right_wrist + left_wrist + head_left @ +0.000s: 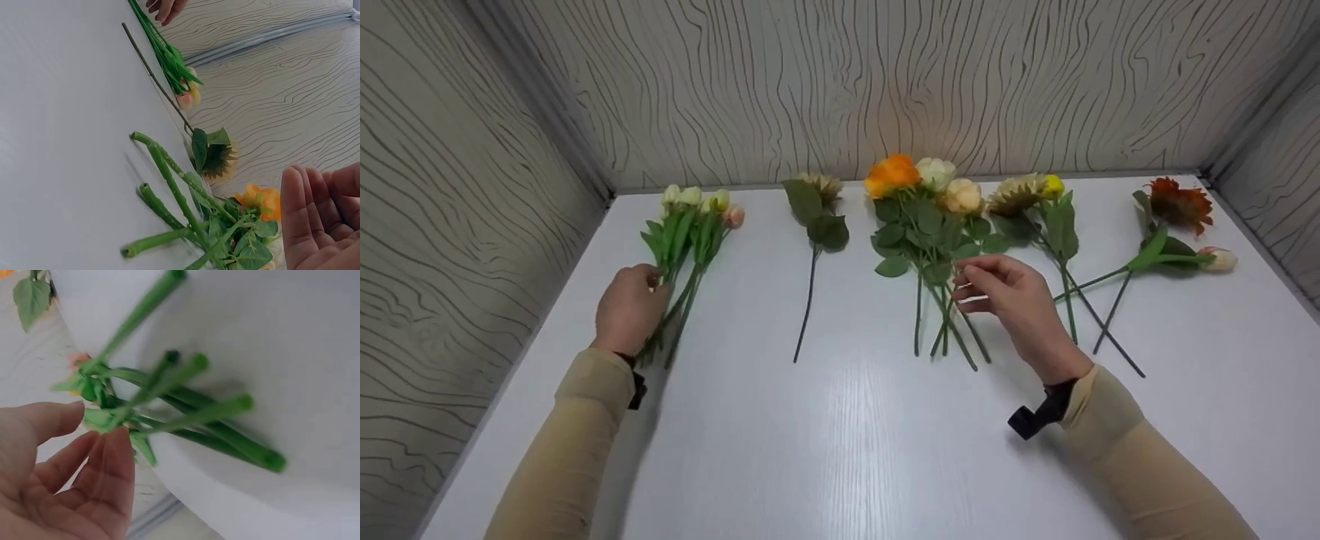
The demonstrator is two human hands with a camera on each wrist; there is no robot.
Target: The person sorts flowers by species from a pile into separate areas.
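At the left of the table lies a bunch of tulips (682, 232), white, yellowish and pink, with their green stems toward the front. My left hand (630, 307) is over these stems. In the left wrist view its thumb and fingers (115, 478) stand apart, with the tulip stems (214, 416) beyond the fingertips; whether they touch is unclear. My right hand (1012, 300) hovers by the right side of a rose bunch (922, 225) with orange, white and peach heads. Its fingers are loosely bent and hold nothing, as the right wrist view shows the hand (320, 219) beside the bunch.
A single pale sunflower (817, 210) lies between the tulips and roses. Right of the roses are another sunflower (1016, 196) and a yellow flower (1054, 186). A rust-red flower (1181, 204) and a pale pink tulip (1219, 259) cross at far right. Wood-patterned panels (840, 90) border the table.
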